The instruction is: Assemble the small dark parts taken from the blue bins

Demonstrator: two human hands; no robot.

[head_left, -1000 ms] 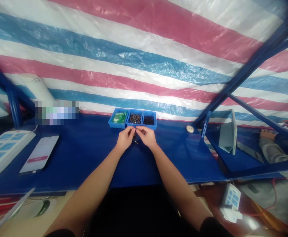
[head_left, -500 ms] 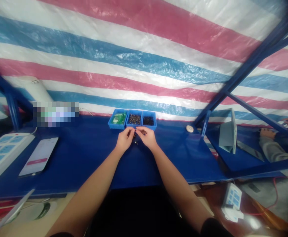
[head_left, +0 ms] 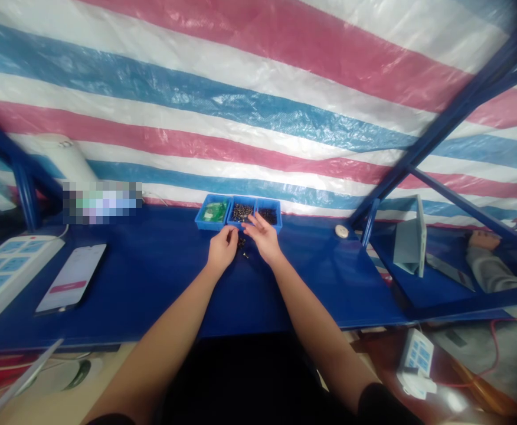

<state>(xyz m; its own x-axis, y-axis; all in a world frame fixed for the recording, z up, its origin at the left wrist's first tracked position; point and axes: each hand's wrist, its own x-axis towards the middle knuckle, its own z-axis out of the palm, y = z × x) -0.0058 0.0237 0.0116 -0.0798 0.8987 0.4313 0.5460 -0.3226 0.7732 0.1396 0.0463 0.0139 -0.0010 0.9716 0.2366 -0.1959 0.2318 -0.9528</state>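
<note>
My left hand (head_left: 223, 247) is low over the blue table, thumb and fingers pinched together; whatever they hold is too small to make out. My right hand (head_left: 264, 241) is apart from it, fingers spread and raised at the front of the blue bins. Between the hands, a few small dark and brassy metal pieces (head_left: 242, 247) lie on the table. Behind them stand three joined bins: the left bin (head_left: 209, 225) holds green plastic bags (head_left: 214, 211), the middle one small brassy metal parts (head_left: 242, 210), the right one small black parts (head_left: 267, 213).
A phone (head_left: 71, 278) and a white power strip (head_left: 13, 271) lie on the left. A round white object (head_left: 341, 231) sits to the right, before a blue metal frame (head_left: 391, 177). Beyond it are a tablet in a stand (head_left: 411, 239) and another person's sleeve (head_left: 491, 265).
My right hand has parted from my left, opened its fingers and moved slightly up toward the bins. The left hand stays pinched in nearly the same place.
</note>
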